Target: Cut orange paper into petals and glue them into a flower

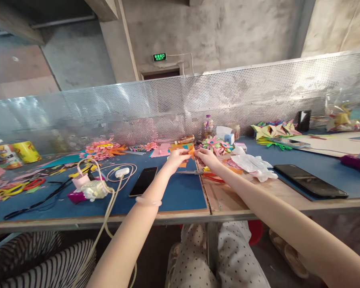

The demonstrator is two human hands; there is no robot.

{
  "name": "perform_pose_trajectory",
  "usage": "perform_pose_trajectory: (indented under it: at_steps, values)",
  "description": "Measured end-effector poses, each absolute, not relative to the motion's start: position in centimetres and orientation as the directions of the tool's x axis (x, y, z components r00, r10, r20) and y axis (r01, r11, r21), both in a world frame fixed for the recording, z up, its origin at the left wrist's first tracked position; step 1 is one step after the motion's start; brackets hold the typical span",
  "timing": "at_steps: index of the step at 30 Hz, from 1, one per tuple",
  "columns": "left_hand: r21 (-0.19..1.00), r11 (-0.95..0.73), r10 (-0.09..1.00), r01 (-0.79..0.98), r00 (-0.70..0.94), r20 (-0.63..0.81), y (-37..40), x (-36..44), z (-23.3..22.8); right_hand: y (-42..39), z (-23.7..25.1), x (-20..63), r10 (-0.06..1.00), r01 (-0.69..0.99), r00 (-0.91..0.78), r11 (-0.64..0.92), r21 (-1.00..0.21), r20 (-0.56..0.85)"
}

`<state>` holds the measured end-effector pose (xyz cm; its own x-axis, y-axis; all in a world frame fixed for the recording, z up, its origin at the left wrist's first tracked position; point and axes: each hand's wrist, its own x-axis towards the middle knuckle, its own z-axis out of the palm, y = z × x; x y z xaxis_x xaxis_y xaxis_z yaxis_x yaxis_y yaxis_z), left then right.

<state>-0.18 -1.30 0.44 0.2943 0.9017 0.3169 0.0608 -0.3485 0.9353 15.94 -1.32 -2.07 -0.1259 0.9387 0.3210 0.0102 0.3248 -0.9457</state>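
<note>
Both my arms reach out over the table. My left hand (pixel 177 157) and my right hand (pixel 206 156) meet above the blue mat (pixel 180 192) and pinch a small orange paper piece (pixel 191 151) between their fingertips. A pale bangle sits on my left wrist. Scissors (pixel 195 173) lie on the table just below my hands. A folded pink and green paper flower (pixel 216 145) sits right behind my right hand.
A black phone (pixel 143 181) lies left of my hands, a larger one (pixel 310 181) at the right. Crumpled white tissue (pixel 253 165), a white charger with cables (pixel 120 173), paper scraps (pixel 103 149), a glue bottle (pixel 184 139) and a perforated metal screen (pixel 258 96) surround the spot. A striped sleeve (pixel 33 260) shows lower left.
</note>
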Motion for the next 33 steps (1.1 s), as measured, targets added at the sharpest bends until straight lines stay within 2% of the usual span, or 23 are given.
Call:
perform_pose_trajectory:
  at_steps: [14,33]
  values:
    - [0.963,-0.258,0.92,-0.073,0.286,0.268,-1.36,0.05,0.37,-0.95,-2.27,16.17,0.919,0.034,-0.155,0.371,-0.928,0.361]
    - [0.965,-0.255,0.922,0.058,0.316,0.225,-1.32,-0.06,0.15,-1.1,-2.46,16.29,0.927,0.137,-0.194,0.35,-0.927,0.321]
